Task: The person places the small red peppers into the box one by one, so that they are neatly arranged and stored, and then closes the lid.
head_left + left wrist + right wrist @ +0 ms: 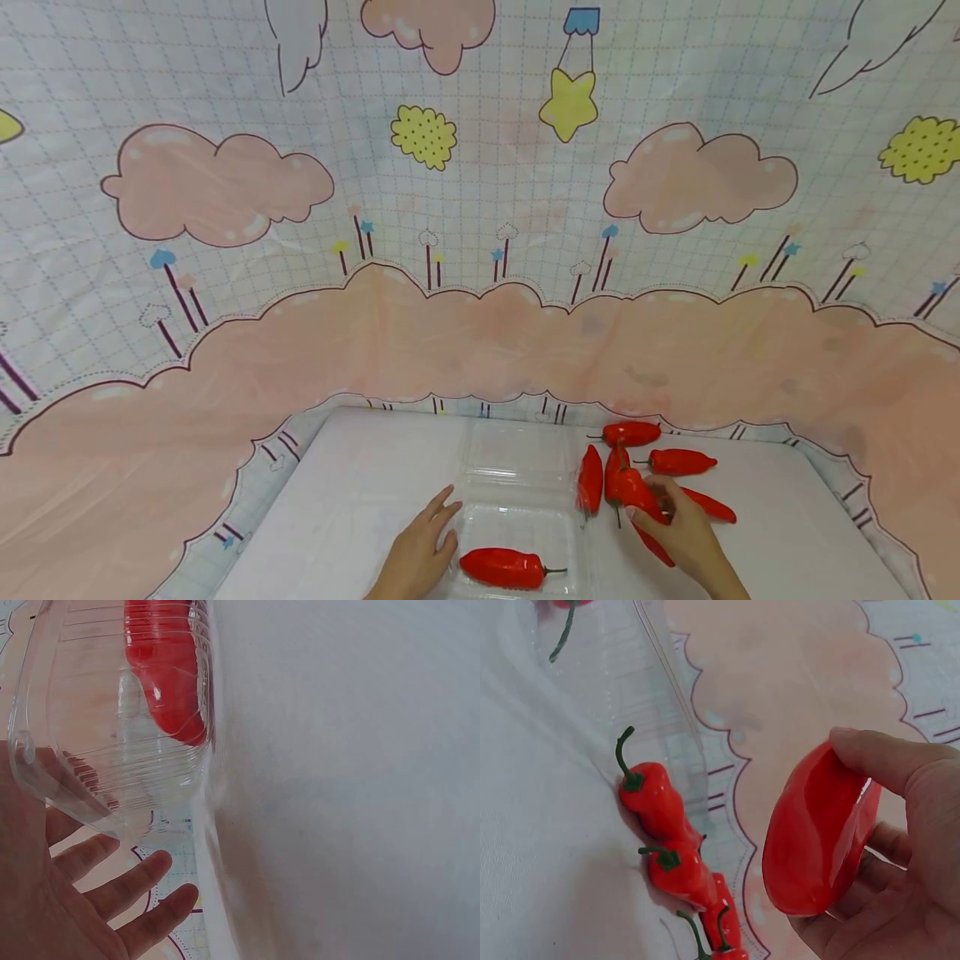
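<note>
My right hand [688,537] grips a glossy red pepper [814,832], thumb on one side and fingers on the other, raised over the loose peppers. A clear plastic clamshell box [573,533] lies with its lid [517,450] folded back at the far side. Inside its near half lies one red pepper [501,568], its green stem pointing right. At the box's left edge is my left hand [416,550], fingers spread and fairly straight; in the left wrist view the box wall [97,787] overlaps part of this hand.
Several red peppers with green stems lie right of the box, among them one upright beside it [590,479], one at the back [632,433] and one farther right [681,462]. They rest on a white tabletop [360,475]. A cloud-patterned cloth [480,342] hangs behind.
</note>
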{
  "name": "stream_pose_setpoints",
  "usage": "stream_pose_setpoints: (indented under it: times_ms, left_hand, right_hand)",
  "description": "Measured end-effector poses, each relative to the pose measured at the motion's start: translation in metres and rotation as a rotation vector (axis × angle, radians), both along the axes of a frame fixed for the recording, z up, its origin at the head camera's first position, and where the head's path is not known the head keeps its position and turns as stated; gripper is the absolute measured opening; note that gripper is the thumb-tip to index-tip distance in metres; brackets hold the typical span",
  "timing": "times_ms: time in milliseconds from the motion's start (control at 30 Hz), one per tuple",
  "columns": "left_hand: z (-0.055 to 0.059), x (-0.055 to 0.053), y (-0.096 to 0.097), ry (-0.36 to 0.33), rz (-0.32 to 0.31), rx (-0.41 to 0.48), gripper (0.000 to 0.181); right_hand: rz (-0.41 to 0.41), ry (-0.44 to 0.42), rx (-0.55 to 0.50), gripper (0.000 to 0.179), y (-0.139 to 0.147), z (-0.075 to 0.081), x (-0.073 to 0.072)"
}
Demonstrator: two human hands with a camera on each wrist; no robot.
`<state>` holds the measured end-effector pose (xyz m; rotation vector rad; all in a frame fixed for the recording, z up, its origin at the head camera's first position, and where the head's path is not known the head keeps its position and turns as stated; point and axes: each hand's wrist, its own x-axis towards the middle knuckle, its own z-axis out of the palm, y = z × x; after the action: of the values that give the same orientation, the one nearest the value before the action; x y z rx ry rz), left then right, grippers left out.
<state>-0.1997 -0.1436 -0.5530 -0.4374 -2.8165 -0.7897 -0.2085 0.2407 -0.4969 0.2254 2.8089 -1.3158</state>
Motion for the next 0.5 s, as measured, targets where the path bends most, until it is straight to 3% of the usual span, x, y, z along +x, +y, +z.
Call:
stream_pose_setpoints:
  times_ms: [500]
  left_hand:
    - [0.0, -0.001, 0.001, -0.01, 0.008, -0.004, 0.037]
  right_hand:
    - [0.021, 0.001, -0.051, 0.078, -0.019, 0.006, 0.0]
